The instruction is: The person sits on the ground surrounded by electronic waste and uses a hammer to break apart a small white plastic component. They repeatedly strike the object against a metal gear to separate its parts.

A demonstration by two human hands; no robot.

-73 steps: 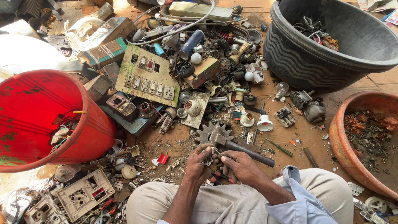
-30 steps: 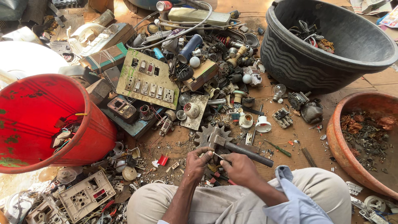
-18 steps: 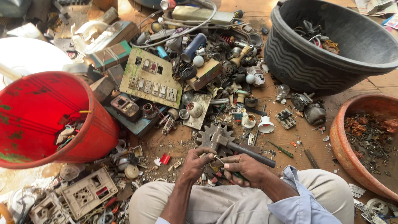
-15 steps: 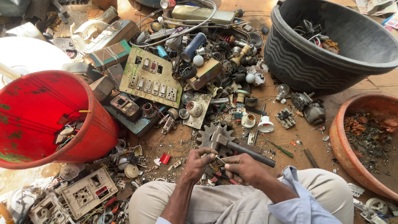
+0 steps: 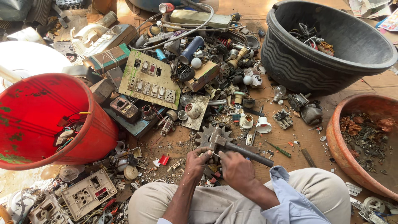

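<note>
hands hemmed by scrap, tubs.

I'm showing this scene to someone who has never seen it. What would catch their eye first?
Probably the big red bucket at the left, bright against the grey heap of electrical scrap spread over the ground. Next come the large black tub at upper right and the terracotta bowl at the right edge. At bottom centre the left hand and right hand work close together beside a hammer lying on a toothed gear.
</note>
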